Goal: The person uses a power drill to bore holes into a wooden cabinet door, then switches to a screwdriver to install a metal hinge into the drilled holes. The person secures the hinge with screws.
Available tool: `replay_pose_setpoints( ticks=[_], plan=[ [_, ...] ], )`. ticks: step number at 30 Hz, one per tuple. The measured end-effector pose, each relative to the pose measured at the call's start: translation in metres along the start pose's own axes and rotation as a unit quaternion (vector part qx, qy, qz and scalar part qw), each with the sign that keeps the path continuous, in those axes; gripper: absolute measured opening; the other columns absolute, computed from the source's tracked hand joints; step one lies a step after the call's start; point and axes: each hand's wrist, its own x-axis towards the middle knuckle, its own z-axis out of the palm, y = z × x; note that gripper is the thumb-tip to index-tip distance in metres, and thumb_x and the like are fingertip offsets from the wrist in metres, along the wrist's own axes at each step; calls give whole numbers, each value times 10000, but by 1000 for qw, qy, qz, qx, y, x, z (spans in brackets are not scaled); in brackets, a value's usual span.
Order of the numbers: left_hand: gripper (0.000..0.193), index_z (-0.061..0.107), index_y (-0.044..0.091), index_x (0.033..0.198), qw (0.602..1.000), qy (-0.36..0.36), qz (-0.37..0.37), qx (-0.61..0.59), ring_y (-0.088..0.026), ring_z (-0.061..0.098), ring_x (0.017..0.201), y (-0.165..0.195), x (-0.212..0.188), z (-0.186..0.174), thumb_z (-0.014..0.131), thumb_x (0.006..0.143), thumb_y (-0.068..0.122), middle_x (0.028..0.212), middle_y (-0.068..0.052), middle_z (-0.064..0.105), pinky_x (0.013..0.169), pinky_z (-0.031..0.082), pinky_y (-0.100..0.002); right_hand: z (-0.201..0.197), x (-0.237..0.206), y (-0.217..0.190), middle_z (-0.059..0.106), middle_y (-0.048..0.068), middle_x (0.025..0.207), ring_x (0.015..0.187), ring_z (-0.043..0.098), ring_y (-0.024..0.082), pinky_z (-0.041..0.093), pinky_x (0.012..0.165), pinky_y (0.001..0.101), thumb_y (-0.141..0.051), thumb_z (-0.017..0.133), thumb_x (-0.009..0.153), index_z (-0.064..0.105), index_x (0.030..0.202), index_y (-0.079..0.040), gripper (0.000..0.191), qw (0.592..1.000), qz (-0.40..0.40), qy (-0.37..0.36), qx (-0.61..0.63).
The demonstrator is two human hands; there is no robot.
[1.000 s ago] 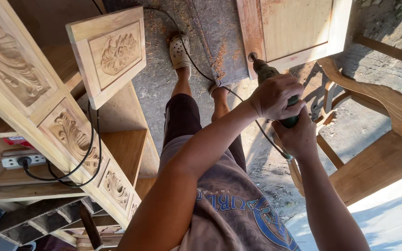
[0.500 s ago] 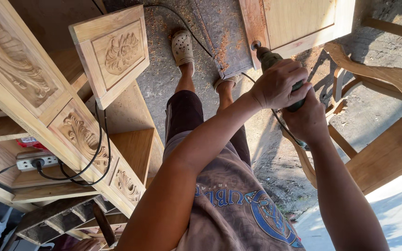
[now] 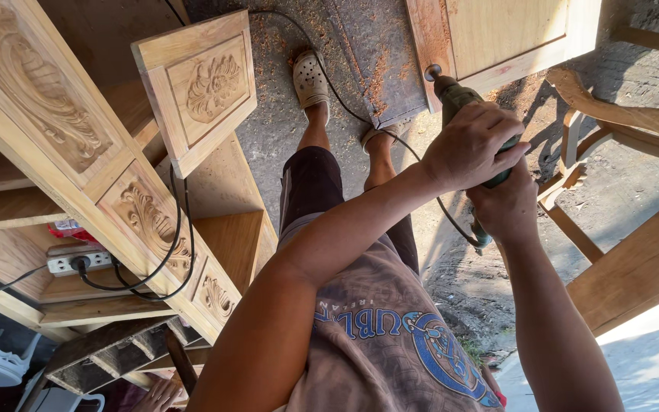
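Both my hands grip a green hand-held power tool (image 3: 459, 99). My left hand (image 3: 470, 145) wraps over its body from above. My right hand (image 3: 506, 207) holds its rear end, just below the left. The tool's round head (image 3: 432, 74) touches the lower left edge of a pale wooden door panel (image 3: 497, 34) that lies on the floor. The tool's black cord (image 3: 345, 99) runs from under my hands across the floor, past my feet.
A carved square panel (image 3: 200, 88) leans at the left. A long carved cabinet frame (image 3: 78, 152) stands beside it, with a white power strip (image 3: 78, 261) on a shelf. Curved wooden chair parts (image 3: 634, 130) lie at the right. Sawdust covers the concrete floor (image 3: 284, 130).
The tool's head has shifted slightly along the panel's edge, and the view has moved a little. Both hands have kept their hold on the tool.
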Motion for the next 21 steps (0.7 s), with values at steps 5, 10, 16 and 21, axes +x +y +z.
replay_pose_setpoints(
  ticks=[5,10,16,21],
  plan=[
    [592,654,42,1131,996,-72,-48,12,-365,679,1155,-11,-6,-12,728,861,564,1140,-174,701,1029,516,-480,3,-1,-4,720,171,896,751,744,266,617,671,392,-170,789,830,515,1218,10,508,1000,14,2,2],
    [514,665,59,1289,960,-172,-196,-101,-309,707,1175,-67,-34,-54,660,946,442,1284,-166,715,1036,541,-419,-1,-6,-11,695,148,877,715,708,215,592,626,340,-57,751,823,536,1189,13,431,992,57,12,116],
    [435,635,46,1317,894,-244,-372,57,-279,686,1189,-149,-84,-126,594,1019,359,1294,-156,701,1042,510,-433,-19,-25,-12,650,153,951,724,701,200,623,620,307,16,723,838,490,1230,17,456,967,92,-4,238],
    [424,638,61,1299,882,-209,-421,48,-275,678,1174,-163,-90,-145,631,984,345,1293,-133,701,1013,520,-414,-32,-52,-17,678,164,963,755,718,229,640,662,344,-4,702,854,476,1260,14,465,967,94,-33,234]
  ],
)
